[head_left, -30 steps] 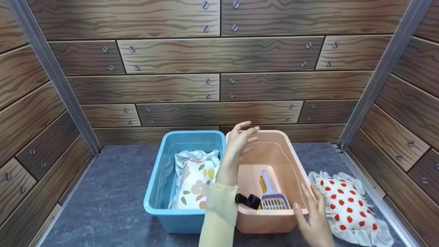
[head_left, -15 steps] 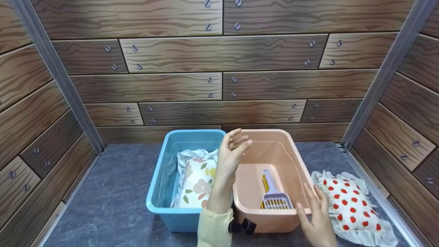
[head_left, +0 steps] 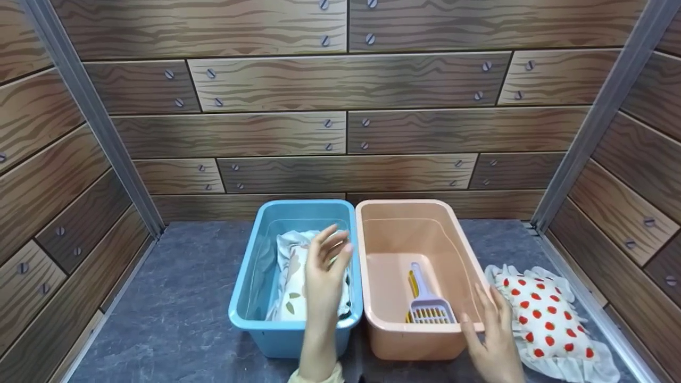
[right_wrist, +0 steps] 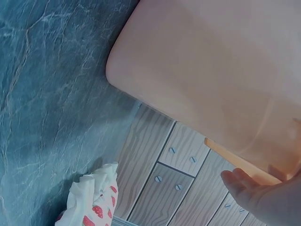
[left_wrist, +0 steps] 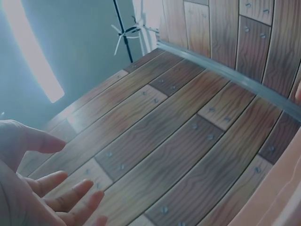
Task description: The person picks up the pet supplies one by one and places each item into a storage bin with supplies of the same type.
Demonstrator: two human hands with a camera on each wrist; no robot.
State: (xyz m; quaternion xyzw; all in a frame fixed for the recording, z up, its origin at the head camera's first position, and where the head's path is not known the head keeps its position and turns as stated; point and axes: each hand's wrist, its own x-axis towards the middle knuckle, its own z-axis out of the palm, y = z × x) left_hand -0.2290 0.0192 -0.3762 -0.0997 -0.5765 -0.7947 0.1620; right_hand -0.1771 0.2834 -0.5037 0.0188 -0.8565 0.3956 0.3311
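My left hand (head_left: 324, 282) is raised over the blue bin (head_left: 242, 282), fingers loosely bent with nothing in them. The left wrist view shows the same hand (left_wrist: 51, 188) with thumb and fingers apart. Below it in the bin lies a ruffled floral pillow (head_left: 295, 266), partly hidden by the hand. My right hand (head_left: 495, 340) rests at the front right corner of the peach bin (head_left: 409, 343), its fingers fairly straight along the rim. In the right wrist view the fingertips (right_wrist: 237, 181) lie right at that rim. Inside the peach bin is a lilac slotted litter scoop (head_left: 428, 303).
A yellow object (head_left: 413, 284) lies partly under the scoop. To the right of the peach bin is a frilled strawberry-print pillow (head_left: 548, 319). The bins stand side by side on a dark marbled surface (head_left: 175, 298), enclosed by plank-patterned walls (head_left: 276, 135).
My left hand has moved left and down, from over the peach bin to over the blue bin. The right hand stays at the peach bin's corner. The head view has shifted slightly.
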